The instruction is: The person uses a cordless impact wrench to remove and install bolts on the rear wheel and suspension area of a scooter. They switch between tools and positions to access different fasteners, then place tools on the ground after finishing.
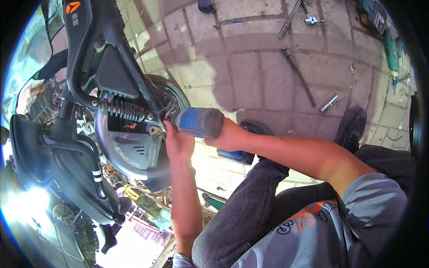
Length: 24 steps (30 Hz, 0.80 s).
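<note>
My right hand is wrapped round the handle of a blue and grey cordless power tool. The tool's front end points left at the rear wheel area of a black electric scooter; its tip is hidden. Close by, my left hand is closed at the lower end of the coil spring shock absorber, thumb up. What its fingers grip is hidden behind the tool and the hand. Beside them sit the rear wheel and a dark grey slotted cover.
On the paving at the right lie a long extension bar, a socket and a ratchet handle. A green-handled tool is at the far right. The scooter's seat and bent black bar stick out at left.
</note>
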{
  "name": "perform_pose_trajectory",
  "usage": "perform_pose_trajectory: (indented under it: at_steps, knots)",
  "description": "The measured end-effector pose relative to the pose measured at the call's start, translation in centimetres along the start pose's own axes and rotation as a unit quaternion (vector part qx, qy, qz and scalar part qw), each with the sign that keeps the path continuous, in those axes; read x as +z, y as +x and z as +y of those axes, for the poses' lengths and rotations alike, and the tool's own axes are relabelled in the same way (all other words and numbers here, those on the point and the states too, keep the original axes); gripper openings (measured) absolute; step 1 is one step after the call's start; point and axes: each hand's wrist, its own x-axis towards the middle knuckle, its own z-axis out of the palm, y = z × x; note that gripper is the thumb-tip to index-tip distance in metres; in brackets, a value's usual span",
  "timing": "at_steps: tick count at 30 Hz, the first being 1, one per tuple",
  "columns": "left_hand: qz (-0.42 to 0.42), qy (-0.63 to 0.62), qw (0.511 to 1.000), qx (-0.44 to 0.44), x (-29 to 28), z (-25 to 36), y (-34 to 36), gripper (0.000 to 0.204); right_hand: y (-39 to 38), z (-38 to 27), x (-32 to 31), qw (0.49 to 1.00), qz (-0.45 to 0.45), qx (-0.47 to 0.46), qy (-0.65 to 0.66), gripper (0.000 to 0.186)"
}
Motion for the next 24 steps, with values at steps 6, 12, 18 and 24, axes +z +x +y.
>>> perform_pose_trajectory:
  at_steps: [6,12,18,24]
  knots:
    - [0.000,-0.013,1.000,0.007,-0.3,-0.2,0.0,0.046,-0.7,-1.9,0.2,0.996,-0.001,0.084,0.034,0.031]
    - [-0.120,-0.071,0.990,-0.006,-1.0,-0.6,-0.1,0.047,-0.6,-2.0,-0.1,0.994,-0.023,0.101,0.037,0.038]
    - [-0.130,-0.092,0.987,-0.010,-1.6,-0.7,0.0,0.048,-0.7,-1.9,-0.1,0.997,0.000,0.072,0.022,0.030]
    - [-0.143,-0.124,0.982,0.000,-2.0,-1.1,0.4,0.048,-0.6,-2.0,0.1,0.981,-0.040,0.153,0.116,0.035]
